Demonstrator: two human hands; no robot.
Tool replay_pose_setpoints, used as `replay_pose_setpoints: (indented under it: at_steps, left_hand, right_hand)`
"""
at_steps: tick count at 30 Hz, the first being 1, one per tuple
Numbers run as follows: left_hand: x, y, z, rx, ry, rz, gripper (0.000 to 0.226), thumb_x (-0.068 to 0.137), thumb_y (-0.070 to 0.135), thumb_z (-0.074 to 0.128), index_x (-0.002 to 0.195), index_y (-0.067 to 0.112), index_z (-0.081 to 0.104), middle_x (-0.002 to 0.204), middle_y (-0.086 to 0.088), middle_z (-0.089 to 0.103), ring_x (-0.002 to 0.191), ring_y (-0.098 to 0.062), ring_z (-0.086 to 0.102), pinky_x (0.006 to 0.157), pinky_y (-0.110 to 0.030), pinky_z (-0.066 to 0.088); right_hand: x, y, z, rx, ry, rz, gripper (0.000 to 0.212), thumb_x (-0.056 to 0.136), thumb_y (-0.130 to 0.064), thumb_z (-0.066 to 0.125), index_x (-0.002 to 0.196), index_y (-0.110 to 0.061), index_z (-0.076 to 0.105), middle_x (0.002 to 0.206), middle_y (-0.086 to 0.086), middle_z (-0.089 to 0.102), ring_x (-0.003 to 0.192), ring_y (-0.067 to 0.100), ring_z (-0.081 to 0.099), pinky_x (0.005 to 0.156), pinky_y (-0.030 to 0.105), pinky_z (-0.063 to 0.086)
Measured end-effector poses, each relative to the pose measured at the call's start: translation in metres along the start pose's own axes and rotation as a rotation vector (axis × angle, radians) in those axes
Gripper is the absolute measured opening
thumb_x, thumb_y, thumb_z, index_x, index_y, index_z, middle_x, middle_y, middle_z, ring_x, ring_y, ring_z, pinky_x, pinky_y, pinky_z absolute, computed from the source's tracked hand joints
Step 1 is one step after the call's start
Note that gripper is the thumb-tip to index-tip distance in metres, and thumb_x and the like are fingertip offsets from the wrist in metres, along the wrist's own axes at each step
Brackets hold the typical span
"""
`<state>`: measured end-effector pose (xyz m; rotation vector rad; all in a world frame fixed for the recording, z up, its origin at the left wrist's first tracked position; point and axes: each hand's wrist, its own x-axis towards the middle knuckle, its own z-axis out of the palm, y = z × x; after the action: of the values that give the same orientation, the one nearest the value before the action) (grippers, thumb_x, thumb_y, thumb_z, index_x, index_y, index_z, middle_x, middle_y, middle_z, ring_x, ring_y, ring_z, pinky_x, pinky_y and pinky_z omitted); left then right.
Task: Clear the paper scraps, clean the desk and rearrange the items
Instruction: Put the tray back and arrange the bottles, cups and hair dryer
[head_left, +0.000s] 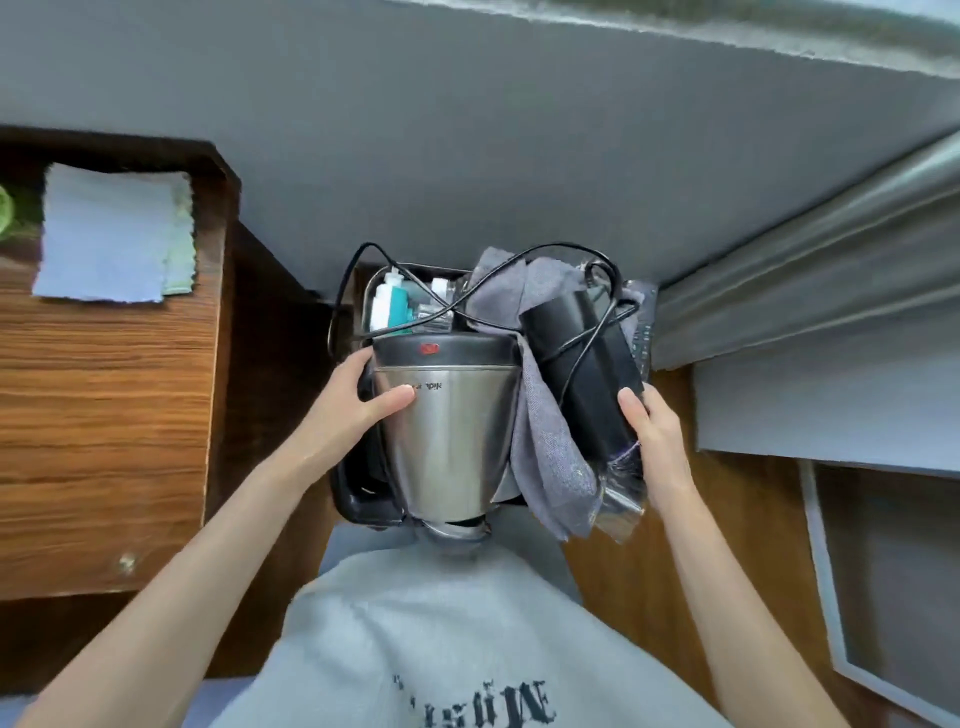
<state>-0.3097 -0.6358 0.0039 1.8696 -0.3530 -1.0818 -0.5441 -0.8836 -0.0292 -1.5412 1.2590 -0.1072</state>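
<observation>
- Here, a black tray (358, 501) is carried in front of the person's torso, above the grey floor (467, 130).
- Left hand (358, 397): fingers curl round the tray's left edge, and the thumb lies flat on the steel kettle (447, 431).
- Right hand (649, 436): it grips the tray's right side from outside, the thumb pressed against the black cylinder (582, 358); the fingers are hidden behind the load.
- The kettle lies on its side in the tray's near left part, its black lid (441, 351) turned away from the person.
- A grey cloth (545, 457) sits between kettle and cylinder and hangs over the near right corner.
- A black cord (457, 306) loops across the far items.
- White and teal bottles (395, 306) stand in the far left corner.
- The desk (104, 415) is at the left; a pale cloth (109, 234) lies near its far right corner, over a green one (182, 249).
</observation>
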Motion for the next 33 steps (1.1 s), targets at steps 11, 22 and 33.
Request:
replay_pose_setpoints:
  at_steps: [11, 22, 33]
  left_hand:
    - [-0.143, 0.001, 0.024, -0.026, 0.148, 0.056, 0.082, 0.067, 0.054, 0.060, 0.140, 0.024, 0.038, 0.134, 0.011, 0.046, 0.115, 0.001, 0.047, 0.092, -0.015, 0.035]
    - [-0.261, -0.058, -0.014, -0.047, 0.278, 0.004, 0.063, 0.079, 0.041, 0.070, 0.133, 0.024, 0.045, 0.116, 0.018, 0.052, 0.099, 0.014, 0.048, 0.075, -0.006, 0.039]
    - [-0.346, -0.164, -0.185, -0.125, 0.379, 0.012, 0.068, 0.062, 0.060, 0.063, 0.123, 0.037, 0.042, 0.115, 0.027, 0.050, 0.101, 0.019, 0.047, 0.077, -0.008, 0.037]
  right_hand:
    - [-0.102, 0.008, -0.035, 0.032, -0.089, -0.130, 0.098, 0.059, -0.087, 0.063, 0.134, -0.026, 0.053, 0.133, -0.003, 0.056, 0.126, 0.017, 0.052, 0.109, 0.049, 0.038]
    - [-0.197, 0.037, 0.030, 0.071, -0.240, -0.035, 0.106, 0.057, -0.085, 0.067, 0.139, -0.021, 0.049, 0.137, -0.003, 0.055, 0.127, 0.017, 0.052, 0.110, 0.049, 0.039]
    - [-0.287, -0.018, 0.225, -0.046, -0.335, -0.156, 0.091, 0.054, -0.089, 0.062, 0.124, -0.029, 0.062, 0.122, -0.004, 0.065, 0.117, 0.020, 0.059, 0.104, 0.049, 0.043]
